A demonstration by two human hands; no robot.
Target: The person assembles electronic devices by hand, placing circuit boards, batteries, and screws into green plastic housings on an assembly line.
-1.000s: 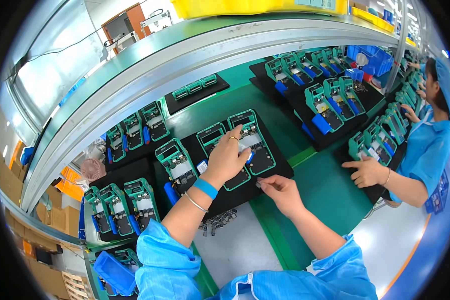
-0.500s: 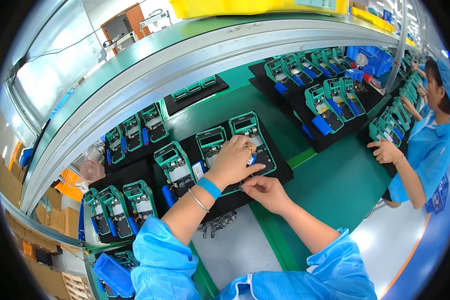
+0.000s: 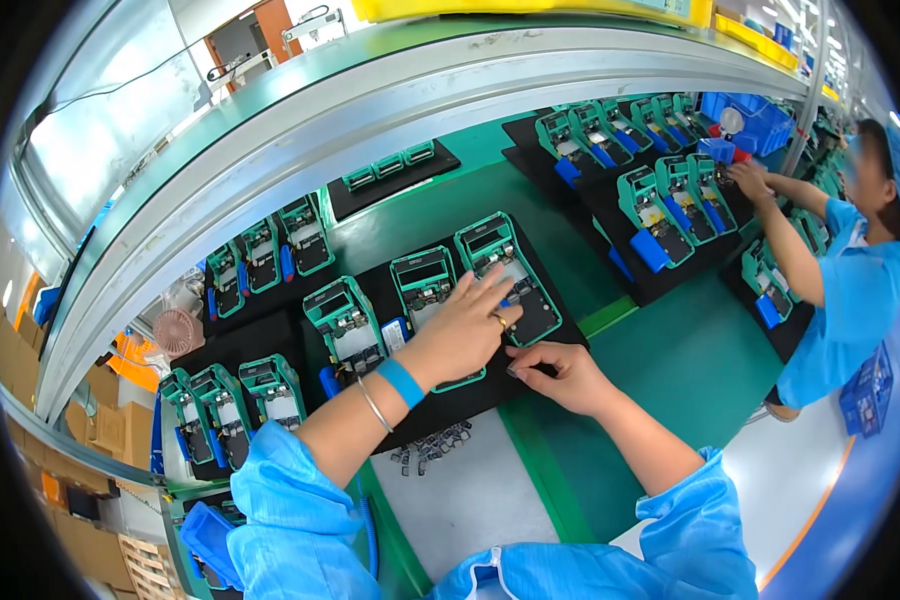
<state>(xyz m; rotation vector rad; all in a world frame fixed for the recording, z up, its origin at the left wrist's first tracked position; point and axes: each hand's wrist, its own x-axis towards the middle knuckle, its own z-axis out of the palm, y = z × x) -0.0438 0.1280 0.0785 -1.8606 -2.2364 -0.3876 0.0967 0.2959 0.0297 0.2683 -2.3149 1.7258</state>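
Bench work, left to right. Left of centre: a green-framed housing (image 3: 348, 315) on a black mat (image 3: 440, 410). Lower centre: loose dark parts (image 3: 430, 447). Centre: the left hand (image 3: 460, 325), fingers spread open, partly covering the middle housing (image 3: 420, 268) and right housing (image 3: 486, 234). Right of centre: the right hand (image 3: 567, 378), thumb and forefinger pinching a small dark piece (image 3: 512, 373). Far right: a co-worker (image 3: 840, 300).

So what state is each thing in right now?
Green devices near the hands: insides exposed
Left hand: fingers spread over them
Right hand: thumb and fingers pinching a small part
Dark pieces: scattered loose
Blue bin: tilted
Pink fan: cannot tell if running
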